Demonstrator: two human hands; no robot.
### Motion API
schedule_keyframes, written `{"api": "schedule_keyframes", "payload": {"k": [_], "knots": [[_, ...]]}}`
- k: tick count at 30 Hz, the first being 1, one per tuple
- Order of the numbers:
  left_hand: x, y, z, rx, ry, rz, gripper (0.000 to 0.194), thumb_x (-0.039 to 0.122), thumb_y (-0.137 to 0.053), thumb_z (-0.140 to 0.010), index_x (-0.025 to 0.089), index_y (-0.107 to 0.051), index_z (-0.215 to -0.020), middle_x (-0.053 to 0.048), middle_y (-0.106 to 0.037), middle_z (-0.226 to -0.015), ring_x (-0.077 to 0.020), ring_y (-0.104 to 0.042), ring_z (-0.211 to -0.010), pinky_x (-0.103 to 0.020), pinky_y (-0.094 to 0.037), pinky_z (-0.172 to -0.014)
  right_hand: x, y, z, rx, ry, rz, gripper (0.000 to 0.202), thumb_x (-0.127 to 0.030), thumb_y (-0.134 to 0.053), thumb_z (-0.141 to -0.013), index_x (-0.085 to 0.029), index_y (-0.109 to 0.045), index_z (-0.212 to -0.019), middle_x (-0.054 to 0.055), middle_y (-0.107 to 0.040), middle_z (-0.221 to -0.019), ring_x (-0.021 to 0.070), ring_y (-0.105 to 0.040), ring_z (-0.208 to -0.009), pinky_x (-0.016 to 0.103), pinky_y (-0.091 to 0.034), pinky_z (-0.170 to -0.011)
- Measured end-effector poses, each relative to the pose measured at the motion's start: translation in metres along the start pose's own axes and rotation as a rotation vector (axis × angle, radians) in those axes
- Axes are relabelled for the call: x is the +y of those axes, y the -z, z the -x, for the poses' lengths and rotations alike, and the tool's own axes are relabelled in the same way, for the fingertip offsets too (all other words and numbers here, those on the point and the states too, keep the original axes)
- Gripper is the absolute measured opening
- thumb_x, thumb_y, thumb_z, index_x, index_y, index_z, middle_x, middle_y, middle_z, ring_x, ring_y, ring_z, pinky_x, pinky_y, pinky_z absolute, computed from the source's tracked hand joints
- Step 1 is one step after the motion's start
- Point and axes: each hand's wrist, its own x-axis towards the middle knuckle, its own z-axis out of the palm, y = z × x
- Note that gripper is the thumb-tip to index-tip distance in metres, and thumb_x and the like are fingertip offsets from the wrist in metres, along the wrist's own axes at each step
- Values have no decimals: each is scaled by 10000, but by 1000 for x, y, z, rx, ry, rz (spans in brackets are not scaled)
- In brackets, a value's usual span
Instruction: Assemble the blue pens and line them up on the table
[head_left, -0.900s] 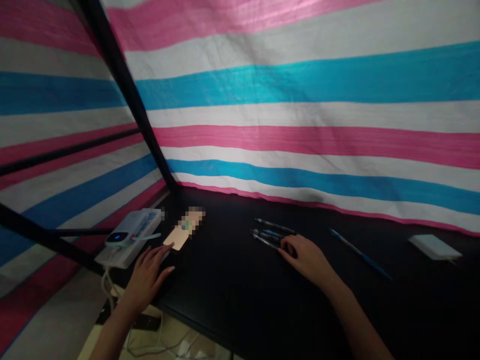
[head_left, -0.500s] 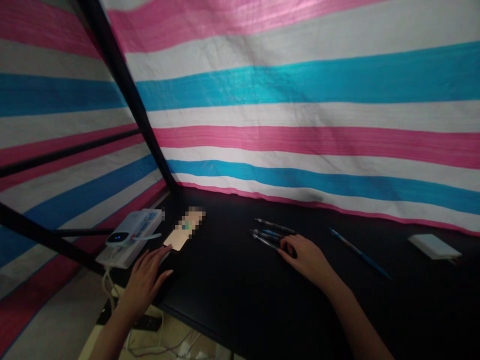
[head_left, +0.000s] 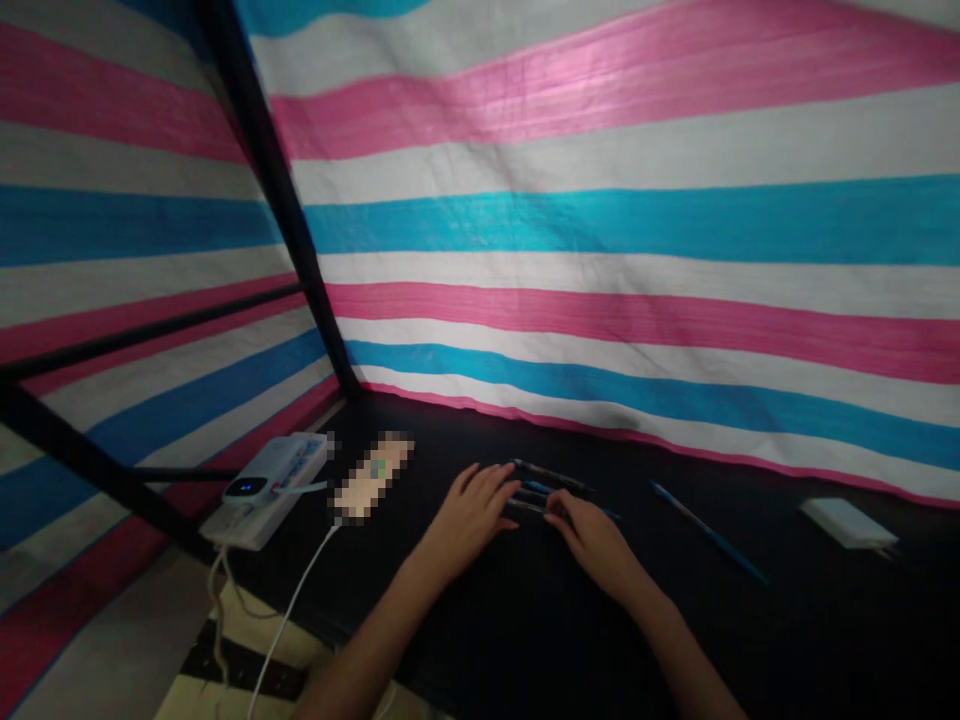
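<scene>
Several slim pens (head_left: 534,490) lie close together on the black tabletop (head_left: 510,640), one dark pen (head_left: 555,472) at the back of the group. My left hand (head_left: 474,512) reaches over their left ends, its fingers stretched out and its thumb apart. At the near side of the group, my right hand (head_left: 589,530) has its thumb and fingers curled together on a pen; the fingertips partly hide it. A single blue pen (head_left: 709,530) rests apart, to the right of my right hand.
A white power strip (head_left: 247,530) with a small white device (head_left: 255,485) on it sits at the left edge. Beside it lies a phone (head_left: 373,480) with a white cable (head_left: 296,590). A white box-shaped item (head_left: 847,523) is at the right. Striped sheeting (head_left: 600,230) and a black frame post (head_left: 289,230) border the table.
My left hand has moved right, from beside the phone to the left ends of the pens. My right hand stays at the pens. The view has tilted up slightly.
</scene>
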Motion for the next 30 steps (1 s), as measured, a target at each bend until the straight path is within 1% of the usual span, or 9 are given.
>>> {"api": "schedule_keyframes", "payload": {"k": [3, 5, 8, 12, 15, 17, 20, 24, 30], "knots": [[9, -24, -37, -50, -161, -17, 144, 232, -407, -896, 172, -491, -996, -40, -573, -964, -168, -508, -952, -333, -366, -864, 3, 3, 0, 23, -72, -130, 182, -328, -368, -859, -202, -496, -892, -4, -570, -694, 143, -531, -613, 253, -387, -599], [7, -36, -45, -55, -152, -16, 106, 228, -409, -894, 169, -496, -910, -26, -567, -872, -168, -521, -851, -305, -395, -747, 7, 7, -1, 77, -110, -186, 239, -382, -377, -849, -198, -524, -889, -11, -563, -659, 137, -520, -585, 241, -376, -568], [0, -44, -40, -38, -74, 3, 122, 262, -408, -896, 174, -488, -869, -16, -549, -826, -172, -514, -790, -293, -386, -672, 13, 12, -3, 95, -148, -226, 324, -425, -386, -832, -182, -593, -885, -6, -579, -633, 152, -544, -626, 248, -389, -612], [-3, -45, -32, -79, -63, 39, 140, 285, -401, -898, 184, -491, -865, -15, -536, -802, -166, -515, -772, -280, -374, -655, 14, 13, -5, -20, -177, -248, 359, -440, -413, -808, -168, -644, -840, -3, -601, -578, 169, -561, -601, 262, -401, -604], [0, -47, -33, -119, -92, 78, 137, 284, -401, -898, 184, -493, -875, -15, -548, -803, -169, -529, -771, -275, -382, -646, 13, 13, -5, -46, -154, -218, 355, -433, -416, -808, -182, -658, -739, 3, -626, -599, 180, -580, -617, 273, -416, -621], [3, -48, -35, -147, -82, 115, 136, 268, -390, -903, 180, -491, -886, -17, -564, -813, -168, -542, -768, -270, -391, -638, 15, 13, -5, -24, -140, -173, 345, -432, -430, -803, -196, -667, -722, 13, -654, -649, 198, -600, -664, 293, -429, -660], [4, -49, -37, -203, -37, 193, 152, 249, -357, -914, 177, -491, -903, -17, -592, -820, -161, -563, -762, -263, -402, -639, 19, 13, -5, 72, -126, -111, 294, -420, -482, -773, -210, -685, -807, 46, -686, -809, 234, -615, -788, 337, -439, -740], [3, -47, -37, -246, 3, 263, 170, 248, -337, -920, 178, -491, -941, -25, -613, -859, -162, -574, -791, -266, -412, -667, 19, 11, -4, 156, -97, -59, 260, -383, -529, -747, -219, -676, -886, 56, -672, -925, 234, -600, -872, 351, -437, -793], [2, -43, -38, -175, -36, 247, 126, 215, -374, -902, 169, -492, -903, -29, -575, -876, -169, -533, -829, -279, -406, -699, 15, 13, -4, -13, -164, -122, 383, -447, -371, -841, -205, -669, -861, 12, -664, -683, 178, -595, -615, 292, -448, -621]]}}
